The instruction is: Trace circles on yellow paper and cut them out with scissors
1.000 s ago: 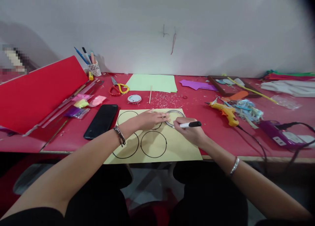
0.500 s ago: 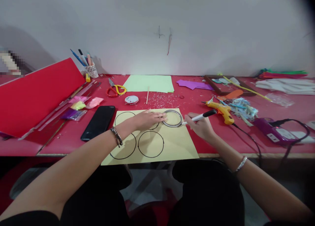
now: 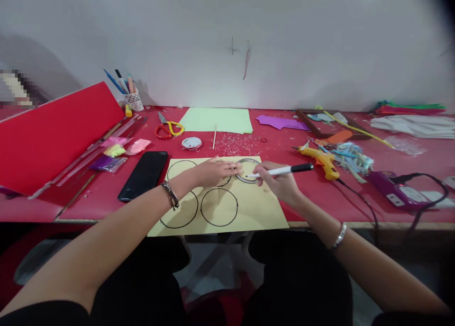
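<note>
Right at the desk's (image 3: 280,148) near edge, the yellow sheet (image 3: 261,212) pokes out over the front, black circles (image 3: 219,207) drawn across it. The right hand (image 3: 284,186) has its fingers clamped on the white marker (image 3: 275,171), and here's the change: half a second ago the tip sat by the ring's lower right, now it's over on the near-left side, putting a different stretch of rim in reach. That ring (image 3: 249,160) lies by the sheet's far right corner; the left hand (image 3: 216,172) spreads flat, fingertips at its left side, not closed round it. Is the tip touching? Can't tell! Fingers hide the ring's right side, and the left arm cuts across three circles. Toward the far edge, scraps (image 3: 236,143) blur together.
</note>
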`<state>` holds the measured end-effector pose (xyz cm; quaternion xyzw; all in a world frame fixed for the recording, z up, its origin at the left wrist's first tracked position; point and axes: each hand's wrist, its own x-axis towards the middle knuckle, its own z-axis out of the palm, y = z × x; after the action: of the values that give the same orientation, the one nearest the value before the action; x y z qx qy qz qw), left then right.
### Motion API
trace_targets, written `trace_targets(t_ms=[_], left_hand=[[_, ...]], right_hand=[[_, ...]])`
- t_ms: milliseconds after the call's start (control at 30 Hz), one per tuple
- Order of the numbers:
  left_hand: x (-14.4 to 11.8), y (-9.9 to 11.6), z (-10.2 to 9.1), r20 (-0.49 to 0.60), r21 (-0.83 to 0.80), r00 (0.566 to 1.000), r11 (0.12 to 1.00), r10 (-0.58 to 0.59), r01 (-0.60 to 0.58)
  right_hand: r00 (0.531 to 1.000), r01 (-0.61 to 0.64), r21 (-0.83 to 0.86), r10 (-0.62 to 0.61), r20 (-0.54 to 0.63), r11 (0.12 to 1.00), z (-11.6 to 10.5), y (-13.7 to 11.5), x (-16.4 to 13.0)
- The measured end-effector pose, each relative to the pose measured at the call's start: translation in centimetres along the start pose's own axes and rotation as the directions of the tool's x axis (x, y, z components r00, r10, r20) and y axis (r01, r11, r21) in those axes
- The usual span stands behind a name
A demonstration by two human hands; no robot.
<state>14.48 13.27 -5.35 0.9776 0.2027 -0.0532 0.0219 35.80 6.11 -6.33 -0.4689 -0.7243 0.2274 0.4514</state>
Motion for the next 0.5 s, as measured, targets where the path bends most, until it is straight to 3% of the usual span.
trace_targets(t_ms=[200,333,500], left_hand=[[0.2,0.0,0.0,0.012,-0.045,0.999,0.998,-0.043,0.044],[0.2,0.1,0.1,0.000,-0.099,0.999,0.994,-0.052,0.052],[0.1,0.3,-0.1,-0.013,-0.143,0.997,0.987,-0.076,0.073]], right_hand=[[0.980,0.138,-0.074,-0.125,0.157,0.988,1.7,-1.0,0.4],[0.951,0.265,-0.271,-0.206,0.229,0.925,2.4,-1.2,0.5],[0.949,0.306,-0.469,-0.230,0.215,0.828,3.6,-0.7,0.7]])
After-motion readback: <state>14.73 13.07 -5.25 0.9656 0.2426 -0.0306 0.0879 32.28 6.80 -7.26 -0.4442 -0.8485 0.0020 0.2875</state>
